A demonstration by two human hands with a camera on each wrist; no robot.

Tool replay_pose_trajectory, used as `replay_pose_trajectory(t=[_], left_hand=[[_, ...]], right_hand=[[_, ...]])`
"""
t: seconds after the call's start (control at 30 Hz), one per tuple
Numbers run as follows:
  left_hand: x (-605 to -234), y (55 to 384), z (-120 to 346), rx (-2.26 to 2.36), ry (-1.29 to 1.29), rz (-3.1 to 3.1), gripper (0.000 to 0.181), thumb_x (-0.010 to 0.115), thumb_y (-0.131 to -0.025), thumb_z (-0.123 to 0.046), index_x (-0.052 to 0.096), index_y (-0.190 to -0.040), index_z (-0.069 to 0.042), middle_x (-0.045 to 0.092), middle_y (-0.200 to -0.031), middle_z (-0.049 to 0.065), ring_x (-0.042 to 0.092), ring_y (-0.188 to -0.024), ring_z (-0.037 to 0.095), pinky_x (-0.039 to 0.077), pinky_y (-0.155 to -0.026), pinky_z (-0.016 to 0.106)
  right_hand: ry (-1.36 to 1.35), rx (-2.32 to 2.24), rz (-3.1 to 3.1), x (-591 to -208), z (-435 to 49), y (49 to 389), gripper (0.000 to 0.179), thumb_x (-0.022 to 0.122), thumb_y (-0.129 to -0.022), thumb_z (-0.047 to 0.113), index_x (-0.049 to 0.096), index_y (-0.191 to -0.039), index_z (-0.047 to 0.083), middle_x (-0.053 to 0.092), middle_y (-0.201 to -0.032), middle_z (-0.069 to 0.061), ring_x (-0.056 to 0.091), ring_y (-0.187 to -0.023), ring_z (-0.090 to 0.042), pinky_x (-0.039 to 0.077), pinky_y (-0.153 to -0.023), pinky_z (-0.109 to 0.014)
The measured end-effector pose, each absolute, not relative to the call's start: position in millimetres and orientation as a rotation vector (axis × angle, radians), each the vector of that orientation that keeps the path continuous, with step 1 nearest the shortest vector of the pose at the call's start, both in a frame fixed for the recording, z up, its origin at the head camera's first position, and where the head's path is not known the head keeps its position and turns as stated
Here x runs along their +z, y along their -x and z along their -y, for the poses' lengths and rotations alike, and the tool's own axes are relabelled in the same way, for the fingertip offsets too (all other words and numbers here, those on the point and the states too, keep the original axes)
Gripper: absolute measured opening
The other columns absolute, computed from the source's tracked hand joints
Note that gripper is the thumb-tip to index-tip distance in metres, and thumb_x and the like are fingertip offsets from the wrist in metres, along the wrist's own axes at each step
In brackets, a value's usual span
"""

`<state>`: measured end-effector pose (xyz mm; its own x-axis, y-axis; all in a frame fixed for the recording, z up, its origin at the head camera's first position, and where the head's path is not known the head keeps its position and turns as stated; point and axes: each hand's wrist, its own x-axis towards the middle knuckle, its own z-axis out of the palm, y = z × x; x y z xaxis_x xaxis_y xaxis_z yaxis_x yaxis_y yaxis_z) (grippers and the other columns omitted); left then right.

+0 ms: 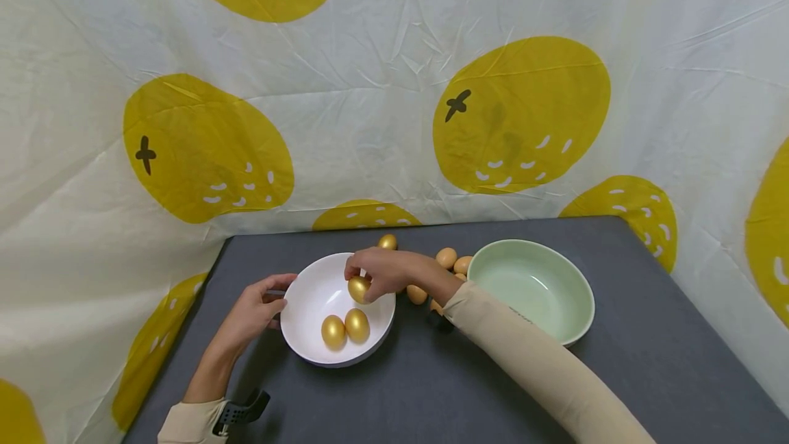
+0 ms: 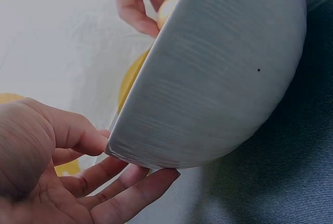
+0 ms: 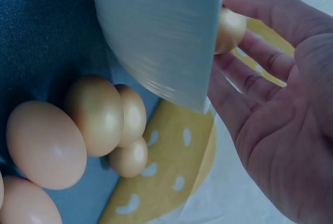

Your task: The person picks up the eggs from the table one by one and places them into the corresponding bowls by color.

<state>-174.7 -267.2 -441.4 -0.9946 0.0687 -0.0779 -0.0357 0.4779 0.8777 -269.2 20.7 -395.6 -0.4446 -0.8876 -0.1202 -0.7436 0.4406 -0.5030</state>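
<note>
A white bowl (image 1: 308, 303) stands on the left part of the table with two golden eggs (image 1: 333, 332) lying inside it. At its left rim my left hand (image 1: 251, 314) holds the edge, thumb at the rim and fingers against the outer wall, as the left wrist view shows. My right hand (image 1: 385, 271) reaches over the right rim and grips another golden egg (image 1: 358, 289) above the bowl's inside. In the right wrist view the bowl's wall (image 3: 161, 31) hides part of that egg (image 3: 231, 30) and some fingertips.
Right of the bowl lie several brown eggs (image 1: 446, 257) and golden eggs (image 3: 96, 114), partly behind my right forearm. A light green bowl (image 1: 524, 286) stands farther right, its front partly covered by the sleeve (image 1: 536, 362). Behind the dark table (image 1: 629, 334) hangs a patterned cloth (image 1: 370, 142).
</note>
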Motion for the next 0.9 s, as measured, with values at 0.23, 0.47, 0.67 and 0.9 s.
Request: replay_pose_trajectory(t=[0.23,0.47,0.67,0.9], left_hand=[[-443,175,268,1.532,-0.027,-2.619,0.047,0.057,-0.098,-0.001,0.052,-0.145,-0.007,0.054,-0.137,0.022,0.062,-0.106,0.033,0.061,-0.073,0.04],[-443,172,267,1.558,-0.04,-2.617,0.048,0.058,-0.098,-0.002,0.052,-0.146,-0.005,0.055,-0.137,0.022,0.062,-0.106,0.032,0.06,-0.071,0.041],[-444,173,268,1.546,-0.039,-2.623,0.047,0.058,-0.099,-0.002,0.052,-0.146,-0.006,0.054,-0.137,0.021,0.061,-0.106,0.032,0.06,-0.07,0.039],[-444,173,268,1.541,-0.043,-2.624,0.047,0.057,-0.099,-0.002,0.053,-0.145,-0.007,0.054,-0.137,0.021,0.062,-0.105,0.031,0.06,-0.071,0.041]], right_hand=[[1.449,-0.46,-2.356,-404,-14,269,0.036,0.073,-0.088,0.01,0.064,-0.123,0.007,0.064,-0.117,-0.002,0.057,-0.102,-0.015,0.047,-0.092,-0.025],[1.446,-0.385,-2.405,-412,-9,268,0.036,0.075,-0.088,0.015,0.064,-0.121,0.009,0.06,-0.113,-0.001,0.053,-0.1,-0.013,0.045,-0.091,-0.024],[1.429,-0.381,-2.425,-413,-5,266,0.035,0.077,-0.086,0.015,0.064,-0.118,0.008,0.059,-0.111,-0.004,0.051,-0.098,-0.014,0.044,-0.088,-0.024],[1.438,-0.362,-2.431,-416,0,264,0.034,0.078,-0.086,0.014,0.065,-0.116,0.007,0.06,-0.109,-0.006,0.05,-0.098,-0.014,0.044,-0.089,-0.023]])
